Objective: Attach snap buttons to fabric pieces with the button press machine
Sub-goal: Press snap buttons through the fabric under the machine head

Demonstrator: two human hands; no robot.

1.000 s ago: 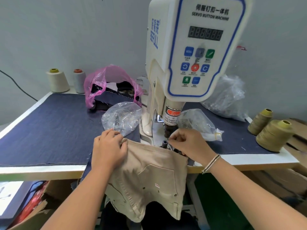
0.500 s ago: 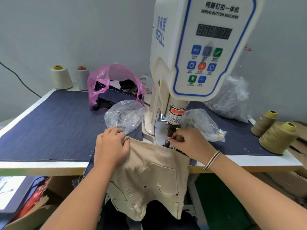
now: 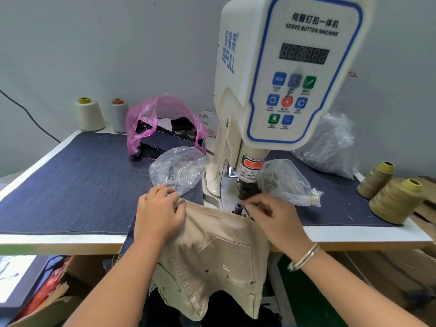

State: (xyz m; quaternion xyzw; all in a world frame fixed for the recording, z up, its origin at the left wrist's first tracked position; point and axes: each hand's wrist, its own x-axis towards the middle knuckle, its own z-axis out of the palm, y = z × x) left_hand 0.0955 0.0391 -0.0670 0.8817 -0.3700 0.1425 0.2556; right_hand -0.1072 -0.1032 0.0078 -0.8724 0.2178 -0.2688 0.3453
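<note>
Seemingly waistband-first, beige garment (image 3: 212,256) faces press (image 3: 247,187).

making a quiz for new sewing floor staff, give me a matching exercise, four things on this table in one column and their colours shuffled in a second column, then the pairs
Things:
1. plastic bag behind the left hand, at the back of the table
2. garment under both hands
3. cloth covering the table
4. two thread cones at the right edge

Colours:
A. dark blue
B. olive-gold
C. pink
D. beige

Pairs: 1-C, 2-D, 3-A, 4-B
</note>
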